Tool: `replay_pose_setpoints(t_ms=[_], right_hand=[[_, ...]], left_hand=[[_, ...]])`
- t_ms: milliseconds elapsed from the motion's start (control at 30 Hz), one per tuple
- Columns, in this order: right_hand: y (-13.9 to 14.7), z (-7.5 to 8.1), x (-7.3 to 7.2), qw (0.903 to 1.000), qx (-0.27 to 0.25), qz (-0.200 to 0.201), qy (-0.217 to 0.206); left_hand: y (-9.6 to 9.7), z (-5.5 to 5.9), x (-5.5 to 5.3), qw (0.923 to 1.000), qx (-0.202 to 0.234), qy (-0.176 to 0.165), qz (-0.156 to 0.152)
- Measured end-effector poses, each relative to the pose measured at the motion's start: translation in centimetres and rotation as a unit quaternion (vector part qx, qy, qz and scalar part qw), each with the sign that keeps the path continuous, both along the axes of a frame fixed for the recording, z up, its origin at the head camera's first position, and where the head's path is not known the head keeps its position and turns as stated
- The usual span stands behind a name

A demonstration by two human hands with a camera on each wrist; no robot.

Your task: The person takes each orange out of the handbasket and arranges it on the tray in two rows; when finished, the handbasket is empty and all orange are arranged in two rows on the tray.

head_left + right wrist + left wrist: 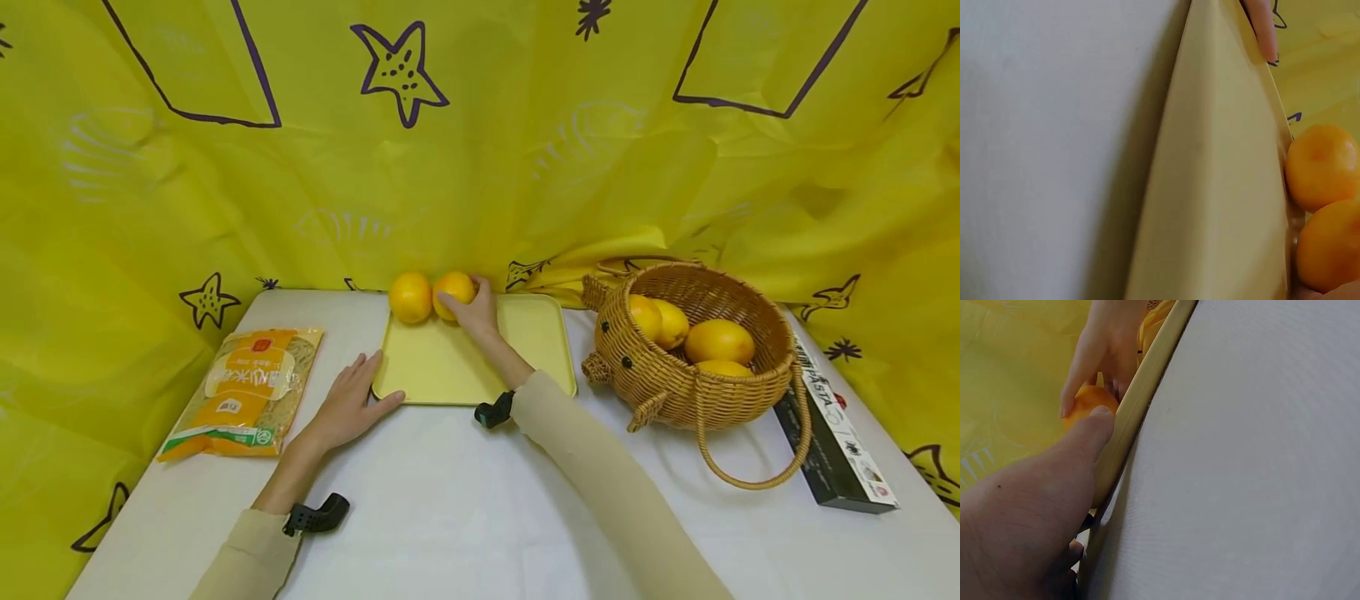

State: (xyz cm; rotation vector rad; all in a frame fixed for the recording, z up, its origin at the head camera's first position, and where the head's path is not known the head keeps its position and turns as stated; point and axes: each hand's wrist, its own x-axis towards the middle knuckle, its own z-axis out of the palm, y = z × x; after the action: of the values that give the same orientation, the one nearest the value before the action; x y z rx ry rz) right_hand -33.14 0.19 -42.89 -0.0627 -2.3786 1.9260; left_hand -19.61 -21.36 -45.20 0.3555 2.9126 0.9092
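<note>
R grip [478, 309] round 1 orange [454, 287], far edge of tray [442, 367]; L grip [348, 407] loose at near-left corner. R-wrist cam: 2nd orange [1322, 167] touching; L-wrist: just 1. Head only: 4 fruit [720, 341] vis. in basket [682, 400], 1 food bag [247, 392], 1 pasta box [840, 442].

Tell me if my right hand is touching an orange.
Touching. The head view shows the right hand gripping an orange, thumb against its near side.

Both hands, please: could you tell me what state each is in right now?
Left hand: open, touching the yellow tray.
Right hand: holding an orange.
</note>
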Motion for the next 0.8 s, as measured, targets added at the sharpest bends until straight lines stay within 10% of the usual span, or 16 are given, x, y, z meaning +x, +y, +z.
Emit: replay_pose_setpoints(t_ms=[800], right_hand=[[-0.76, -0.34, 0.78, 0.999, 0.024, 0.035, -0.017]], left_hand=[[-0.17, -0.05, 0.12, 0.9999, -0.005, 0.01, -0.005]])
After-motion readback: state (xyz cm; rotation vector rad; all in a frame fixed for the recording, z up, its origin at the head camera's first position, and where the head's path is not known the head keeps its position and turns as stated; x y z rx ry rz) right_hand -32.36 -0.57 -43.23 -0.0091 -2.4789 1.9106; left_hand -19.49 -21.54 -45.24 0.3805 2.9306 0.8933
